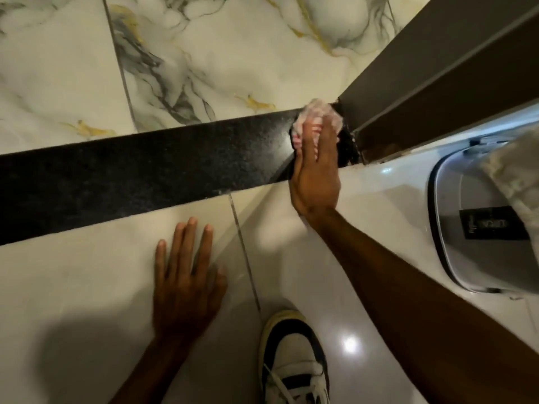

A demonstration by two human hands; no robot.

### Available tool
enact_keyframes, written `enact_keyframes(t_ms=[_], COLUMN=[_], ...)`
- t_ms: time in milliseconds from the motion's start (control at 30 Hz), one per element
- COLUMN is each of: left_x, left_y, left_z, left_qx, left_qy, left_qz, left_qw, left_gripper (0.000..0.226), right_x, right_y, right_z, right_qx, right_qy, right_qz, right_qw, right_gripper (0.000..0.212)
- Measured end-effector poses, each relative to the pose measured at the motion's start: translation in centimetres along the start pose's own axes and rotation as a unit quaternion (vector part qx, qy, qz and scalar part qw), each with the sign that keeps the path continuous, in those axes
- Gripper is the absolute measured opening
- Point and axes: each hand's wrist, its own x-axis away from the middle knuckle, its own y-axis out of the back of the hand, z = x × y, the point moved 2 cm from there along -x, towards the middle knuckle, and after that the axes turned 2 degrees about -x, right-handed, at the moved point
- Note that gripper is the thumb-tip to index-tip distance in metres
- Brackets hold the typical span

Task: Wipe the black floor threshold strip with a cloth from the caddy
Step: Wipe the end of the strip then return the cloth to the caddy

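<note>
The right hand [316, 170] lies flat, fingers together and straight, pressing a pale pink cloth [318, 115] onto the black strip [145, 173]. The left hand [186, 275] is spread, palm down on the floor [73, 287] just below the strip, holding nothing and apparently bracing the body.

The cloth sits bunched at the strip's right end, touching the foot of a dark brown door frame [437, 68]. The strip runs as a speckled band from the left edge, rising slightly to that corner, with marbled tiles [218, 53] beyond it and plain glossy floor on the near side. A grey caddy [455, 228] stands to the right, near the right forearm. A black and white shoe [294, 360] shows at the bottom.

To wipe well from here, I judge it best to keep the palm flat, work the cloth first into the crumbly corner by the frame, then draw it leftward in one overlapping pass along the whole strip.
</note>
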Motion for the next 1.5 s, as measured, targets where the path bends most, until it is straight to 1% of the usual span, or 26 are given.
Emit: enact_keyframes(t_ms=[33,100,167,200,267,300,367,433,467,567,633,700,767,833,900,967,1033,1100,1167,1267,1367,1400,1500], left_x=[-0.2,-0.5,-0.4,0.0,0.9,1.3,2.2,3.1,3.6,4.6,4.3,3.4,1.7,-0.3,-2.6,-4.9,-7.0,-8.6,-10.1,-11.9,-13.5,-13.8,-14.7], left_y=[0.4,2.4,5.8,7.7,13.2,16.3,22.6,29.0,32.1,40.1,44.5,47.9,50.5,51.7,51.7,50.8,49.1,46.5,43.4,40.0,37.7,37.2,35.9], left_z=[-0.1,-0.6,-1.1,-1.3,-2.4,-3.2,-5.0,-7.6,-9.1,-13.8,-17.9,-22.0,-26.8,-31.5,-35.8,-40.0,-43.2,-45.6,-46.9,-47.6,-47.1,-46.8,-46.2], left_qx=[0.004,0.011,0.006,0.004,0.009,0.015,0.025,0.02,0.019,0.025,0.021,0.02,0.022,0.035,0.041,0.034,0.019,0.006,-0.007,-0.03,-0.053,-0.068,-0.09], left_qy=[0.003,0.005,-0.001,-0.003,-0.022,-0.034,-0.065,-0.098,-0.115,-0.183,-0.235,-0.278,-0.324,-0.351,-0.37,-0.393,-0.403,-0.413,-0.415,-0.422,-0.432,-0.441,-0.471], left_qz=[0.014,0.045,0.072,0.084,0.095,0.095,0.097,0.108,0.116,0.14,0.151,0.16,0.159,0.15,0.145,0.147,0.161,0.175,0.201,0.201,0.188,0.188,0.183], left_qw=[1.0,0.999,0.997,0.996,0.995,0.995,0.993,0.989,0.986,0.973,0.96,0.947,0.933,0.924,0.917,0.907,0.901,0.894,0.887,0.883,0.88,0.875,0.858], left_gripper=[0.069,0.068,0.066,0.066,0.065,0.064,0.062,0.059,0.058,0.059,0.059,0.06,0.061,0.06,0.061,0.066,0.073,0.073,0.078,0.087,0.087,0.085,0.081], right_x=[1.4,4.9,8.3,10.1,13.3,14.5,16.4,17.7,18.3,20.0,20.5,20.7,20.6,20.1,19.2,17.8,15.9,13.9,12.1,10.1,9.1,9.0,9.1], right_y=[-0.1,1.2,3.7,4.9,8.7,11.1,16.6,23.6,27.4,38.6,46.5,53.1,58.9,62.6,64.5,65.0,64.5,63.2,61.2,57.9,55.2,54.2,52.7], right_z=[0.6,1.6,1.9,1.9,2.0,2.1,3.0,4.7,5.5,7.3,7.3,6.6,4.7,1.9,-1.0,-4.3,-6.9,-9.3,-11.3,-13.7,-15.0,-15.3,-15.3], right_qx=[-0.004,-0.003,-0.069,-0.077,-0.02,-0.024,-0.035,-0.077,-0.104,-0.191,-0.248,-0.263,-0.25,-0.243,-0.252,-0.263,-0.282,-0.305,-0.324,-0.316,-0.344,-0.354,-0.313], right_qy=[0.037,0.08,0.033,0.01,-0.033,-0.062,-0.085,-0.107,-0.109,-0.116,-0.156,-0.178,-0.205,-0.268,-0.328,-0.381,-0.425,-0.463,-0.484,-0.504,-0.53,-0.531,-0.52], right_qz=[0.022,0.1,0.186,0.226,0.312,0.334,0.36,0.332,0.301,0.185,0.105,0.039,-0.015,-0.052,-0.092,-0.114,-0.114,-0.104,-0.111,-0.147,-0.153,-0.14,-0.027], right_qw=[0.999,0.992,0.98,0.971,0.949,0.94,0.929,0.934,0.941,0.957,0.95,0.948,0.946,0.931,0.906,0.879,0.853,0.825,0.805,0.791,0.76,0.757,0.794], right_gripper=[0.064,0.07,0.064,0.065,0.077,0.081,0.085,0.08,0.075,0.057,0.047,0.043,0.044,0.045,0.046,0.047,0.048,0.05,0.054,0.061,0.07,0.072,0.092])
